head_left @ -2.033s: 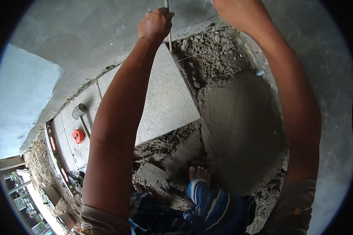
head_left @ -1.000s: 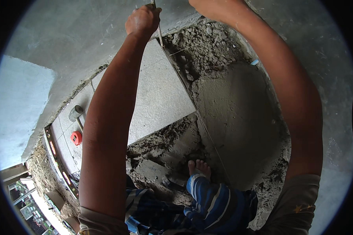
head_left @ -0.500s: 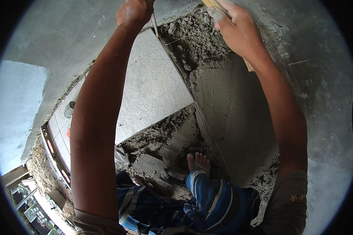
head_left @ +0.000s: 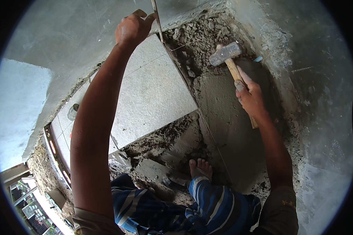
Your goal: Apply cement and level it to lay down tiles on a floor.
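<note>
My left hand point(head_left: 135, 27) is raised at the top, closed, with its fingertips on a thin upright rod point(head_left: 159, 29) at the tiles' corner. My right hand point(head_left: 249, 96) grips the wooden handle of a hammer point(head_left: 225, 53) with a heavy grey head, over smoothed wet mortar point(head_left: 223, 117). Pale floor tiles point(head_left: 153, 94) lie under and right of my left arm. A taut string point(head_left: 211, 137) runs along their edge over the mortar. Lumpy mortar point(head_left: 196, 35) fills the corner beyond.
Grey plastered walls point(head_left: 66, 35) border the floor. A spirit level point(head_left: 57, 152) lies along the left tile edge, near a mallet head point(head_left: 73, 111) partly hidden by my arm. My bare foot point(head_left: 200, 168) stands in rough mortar. A small pale blue piece point(head_left: 258, 59) sits by the right wall.
My right hand has come down from the top edge toward me, bringing the hammer fully into view over the mortar. My left hand moved left and stays at the rod.
</note>
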Demonstrator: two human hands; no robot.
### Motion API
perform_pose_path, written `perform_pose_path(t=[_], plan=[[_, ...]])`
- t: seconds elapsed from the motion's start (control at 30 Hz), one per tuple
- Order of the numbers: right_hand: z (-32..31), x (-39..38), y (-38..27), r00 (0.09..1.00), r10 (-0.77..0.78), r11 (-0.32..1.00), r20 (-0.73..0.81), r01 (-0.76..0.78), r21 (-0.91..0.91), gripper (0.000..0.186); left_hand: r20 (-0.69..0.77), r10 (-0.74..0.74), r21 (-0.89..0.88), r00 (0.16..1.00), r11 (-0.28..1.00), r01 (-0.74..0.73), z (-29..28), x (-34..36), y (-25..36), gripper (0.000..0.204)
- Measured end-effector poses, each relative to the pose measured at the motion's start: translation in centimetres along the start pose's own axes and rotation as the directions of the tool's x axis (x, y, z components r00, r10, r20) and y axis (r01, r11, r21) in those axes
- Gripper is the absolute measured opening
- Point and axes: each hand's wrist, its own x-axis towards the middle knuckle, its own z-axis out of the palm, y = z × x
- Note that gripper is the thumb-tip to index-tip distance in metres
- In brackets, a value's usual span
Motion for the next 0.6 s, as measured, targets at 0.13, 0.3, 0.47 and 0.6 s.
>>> perform_pose_path(t=[0.13,0.3,0.47,0.6], plan=[[1.0,-0.7,0.6,0.997,0.079,0.997,0.014,-0.079,0.003,0.057,0.078,0.034,-0.07,0.996,0.997,-0.029,-0.1,-0.8,-1.4,0.05],[1.3,-2.3,0.9,0.991,0.126,0.992,0.052,-0.126,-0.003,0.058,0.34,0.311,-0.123,0.887,0.95,-0.286,4.9,-6.4,-2.7,0.031],[3.0,-4.1,0.4,0.963,0.258,0.96,0.073,-0.265,0.096,0.056,0.546,0.373,-0.156,0.75,0.925,-0.346,8.8,-14.4,-0.7,0.032],[3.5,-6.2,0.4,0.959,0.273,0.946,0.081,-0.283,0.159,0.056,0.551,0.423,-0.16,0.719,0.9,-0.406,10.4,-16.4,0.0,0.033]])
